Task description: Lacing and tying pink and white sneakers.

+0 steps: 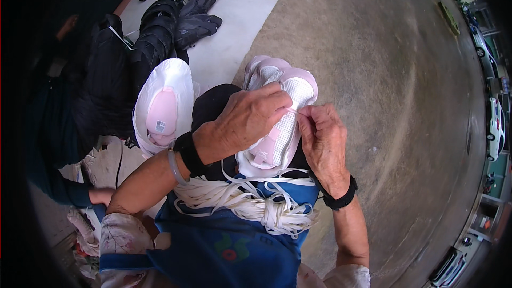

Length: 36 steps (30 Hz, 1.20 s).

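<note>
Left hand [250, 120] clasping the top of a pink-and-white mesh sneaker [280, 122] on the lap, right hand [322, 138] pinching a thin white lace end [294, 111] at its eyelets, above a bundle of flat white shoelaces [250, 202] on a blue apron [229, 245], concrete floor [384, 74] beyond.

Both hands, left [250, 120] and right [322, 141], meet with fingertips pinched.

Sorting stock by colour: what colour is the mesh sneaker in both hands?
Pale pink and white mesh sneaker, clearest in the head view.
</note>
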Motion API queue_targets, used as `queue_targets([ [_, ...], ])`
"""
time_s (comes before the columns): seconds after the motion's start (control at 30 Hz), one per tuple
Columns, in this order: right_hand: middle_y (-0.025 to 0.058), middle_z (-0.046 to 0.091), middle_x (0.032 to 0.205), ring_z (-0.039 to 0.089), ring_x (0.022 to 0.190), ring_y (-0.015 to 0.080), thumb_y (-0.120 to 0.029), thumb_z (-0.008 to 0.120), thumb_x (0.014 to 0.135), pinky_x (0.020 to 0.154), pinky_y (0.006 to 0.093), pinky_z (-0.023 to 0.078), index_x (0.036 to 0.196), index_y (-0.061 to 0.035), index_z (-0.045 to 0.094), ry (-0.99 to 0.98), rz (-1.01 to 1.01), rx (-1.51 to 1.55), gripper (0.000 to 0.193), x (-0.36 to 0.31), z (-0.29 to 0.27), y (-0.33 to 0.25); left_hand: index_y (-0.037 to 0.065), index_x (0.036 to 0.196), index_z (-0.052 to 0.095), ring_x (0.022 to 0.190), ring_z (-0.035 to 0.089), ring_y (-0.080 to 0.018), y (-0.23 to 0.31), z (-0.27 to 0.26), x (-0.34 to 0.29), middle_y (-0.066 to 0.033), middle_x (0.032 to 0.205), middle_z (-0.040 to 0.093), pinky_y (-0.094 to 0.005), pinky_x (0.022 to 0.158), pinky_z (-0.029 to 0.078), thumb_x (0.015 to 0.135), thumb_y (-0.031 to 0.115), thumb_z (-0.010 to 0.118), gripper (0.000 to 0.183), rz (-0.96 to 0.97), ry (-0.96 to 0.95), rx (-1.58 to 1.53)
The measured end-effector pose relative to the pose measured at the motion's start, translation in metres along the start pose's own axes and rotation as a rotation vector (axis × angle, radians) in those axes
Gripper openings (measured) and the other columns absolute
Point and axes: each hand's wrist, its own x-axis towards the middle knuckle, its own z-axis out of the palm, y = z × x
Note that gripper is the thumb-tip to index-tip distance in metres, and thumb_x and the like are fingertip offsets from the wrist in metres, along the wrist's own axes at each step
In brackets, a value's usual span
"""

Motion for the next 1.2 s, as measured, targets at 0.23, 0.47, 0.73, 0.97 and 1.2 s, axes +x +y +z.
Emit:
queue_targets([
  [0.23, 0.0173, 0.056, 0.082, 0.062, 0.067, 0.0343, -0.002, 0.064, 0.084, 0.058, 0.0403, 0.050, 0.092, 0.0007, 0.060, -0.003, -0.068, -0.042, 0.010, 0.000, 0.003, 0.003, 0.002, 0.093, 0.059, 0.073, 0.061, -0.0329, -0.002, 0.000, -0.001, -0.0129, 0.084, 0.056, -0.0388, 0.060, 0.049, 0.084, 0.002, 0.063, 0.010, -0.008, -0.025, 0.007],
  [0.47, 0.0151, 0.057, 0.080, 0.059, 0.068, 0.0300, -0.001, 0.065, 0.084, 0.061, 0.0354, 0.048, 0.091, -0.0003, 0.062, 0.028, -0.093, -0.100, 0.008, 0.002, 0.009, 0.003, 0.001, 0.084, 0.057, 0.071, 0.063, -0.0297, -0.002, -0.001, 0.002, -0.0125, 0.082, 0.054, -0.0365, 0.057, 0.051, 0.084, 0.005, 0.061, 0.006, 0.056, -0.012, 0.073],
  [0.73, 0.0172, 0.056, 0.083, 0.061, 0.068, 0.0344, -0.001, 0.064, 0.082, 0.059, 0.0418, 0.049, 0.090, 0.0014, 0.060, -0.006, -0.032, 0.072, 0.010, 0.005, 0.007, 0.006, 0.001, 0.089, 0.058, 0.070, 0.060, -0.0333, -0.003, -0.001, 0.002, -0.0141, 0.081, 0.054, -0.0389, 0.058, 0.048, 0.082, 0.000, 0.063, 0.009, 0.036, -0.017, 0.016],
  [0.97, 0.0127, 0.059, 0.077, 0.059, 0.066, 0.0244, -0.002, 0.067, 0.083, 0.061, 0.0331, 0.048, 0.092, 0.0005, 0.065, -0.021, -0.043, -0.001, 0.010, 0.005, 0.005, 0.001, 0.001, 0.096, 0.057, 0.074, 0.061, -0.0325, -0.005, 0.006, -0.002, -0.0150, 0.083, 0.055, -0.0392, 0.062, 0.048, 0.081, 0.001, 0.066, 0.018, -0.026, 0.079, -0.079],
  [1.2, 0.0126, 0.059, 0.081, 0.058, 0.074, 0.0209, 0.001, 0.067, 0.081, 0.067, 0.0310, 0.047, 0.090, 0.0034, 0.064, -0.205, 0.213, 0.472, 0.010, 0.015, 0.003, 0.024, 0.003, 0.099, 0.055, 0.063, 0.051, -0.0214, -0.004, 0.006, -0.004, -0.0102, 0.084, 0.054, -0.0322, 0.057, 0.042, 0.078, 0.002, 0.067, 0.024, -0.250, -0.009, -0.179],
])
